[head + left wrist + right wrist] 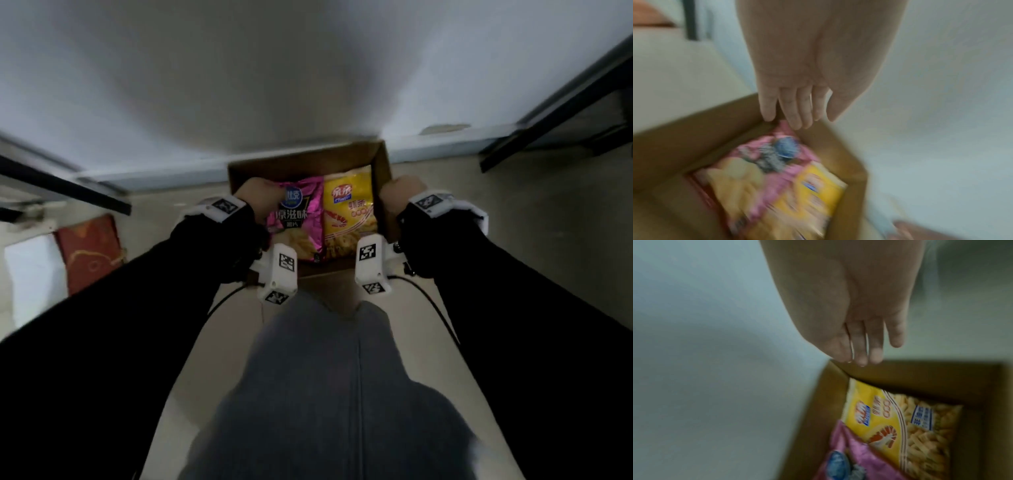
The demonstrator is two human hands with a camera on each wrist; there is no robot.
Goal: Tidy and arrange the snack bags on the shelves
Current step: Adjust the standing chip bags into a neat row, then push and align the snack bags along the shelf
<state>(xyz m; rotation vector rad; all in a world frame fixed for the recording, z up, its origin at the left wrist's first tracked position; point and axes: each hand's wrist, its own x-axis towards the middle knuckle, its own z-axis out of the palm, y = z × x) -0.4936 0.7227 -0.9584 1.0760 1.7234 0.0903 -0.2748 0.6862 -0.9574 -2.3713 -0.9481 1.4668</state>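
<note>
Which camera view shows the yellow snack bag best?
The right wrist view: the yellow snack bag is near, its shrimp picture clear. The head view shows it small but whole; the left wrist view shows it blurred, partly under the pink bag.

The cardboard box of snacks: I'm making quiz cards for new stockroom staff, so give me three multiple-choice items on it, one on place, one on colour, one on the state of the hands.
1. Where are the snack bags?
A. On a shelf
B. Inside the cardboard box
C. On the floor beside the box

2. What colours are the two bags that lie on top?
A. Pink and yellow
B. Green and blue
C. Both red

3. How are the two hands?
A. Both closed into fists
B. Each pinching a bag
C. Fingers straight, held over the box

Answers:
1 B: the cardboard box walls surround both bags.
2 A: the pink bag lies beside the yellow bag.
3 C: the left hand and the right hand show straight fingers above the box corners, holding nothing.
</note>
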